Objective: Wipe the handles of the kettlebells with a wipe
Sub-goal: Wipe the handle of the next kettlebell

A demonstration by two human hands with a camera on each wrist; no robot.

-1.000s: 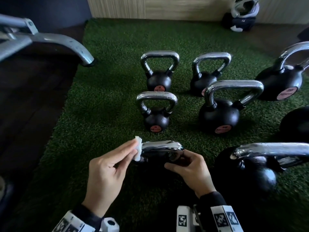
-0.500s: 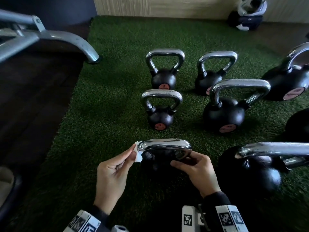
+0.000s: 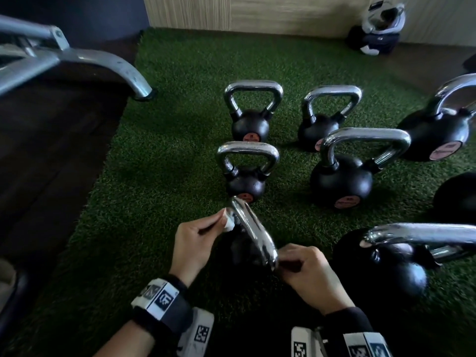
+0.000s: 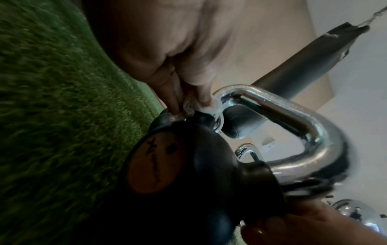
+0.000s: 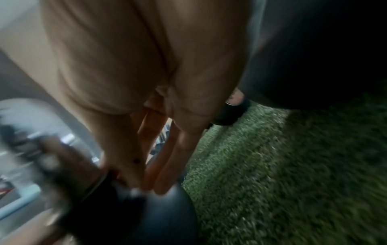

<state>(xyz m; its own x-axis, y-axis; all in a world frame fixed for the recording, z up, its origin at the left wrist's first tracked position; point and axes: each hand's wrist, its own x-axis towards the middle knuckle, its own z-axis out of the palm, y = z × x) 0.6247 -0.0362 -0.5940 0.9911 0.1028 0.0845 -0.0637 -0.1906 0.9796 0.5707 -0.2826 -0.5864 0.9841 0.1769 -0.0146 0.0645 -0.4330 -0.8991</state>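
Step in hand: wiping the handle [image 3: 253,231] of the nearest kettlebell [image 4: 188,179], which sits on the green turf [image 3: 159,161] at its near edge, between both hands. It reads as tipped or turned, since the handle runs diagonally in the head view.

Left hand [image 3: 198,243]: fingers [image 4: 173,92] pinched together on a small white wipe [image 3: 230,222], pressed where the handle's leg meets the black body. Right hand [image 3: 309,274]: fingers curled round the handle's near end, steadying it. The right wrist view is blurred, so the exact grip is not clear.

Judgement: one leg is being done now; the top bar and other leg are probably next. That calls for sliding the wipe along the chrome while the right hand shifts off the part to be wiped.

Count:
- kettlebells in view: seven, including the one in hand; one at the right edge shows only its black body
- wipes: one
- grey metal frame leg [image 3: 123,70] at the turf's far left corner: one
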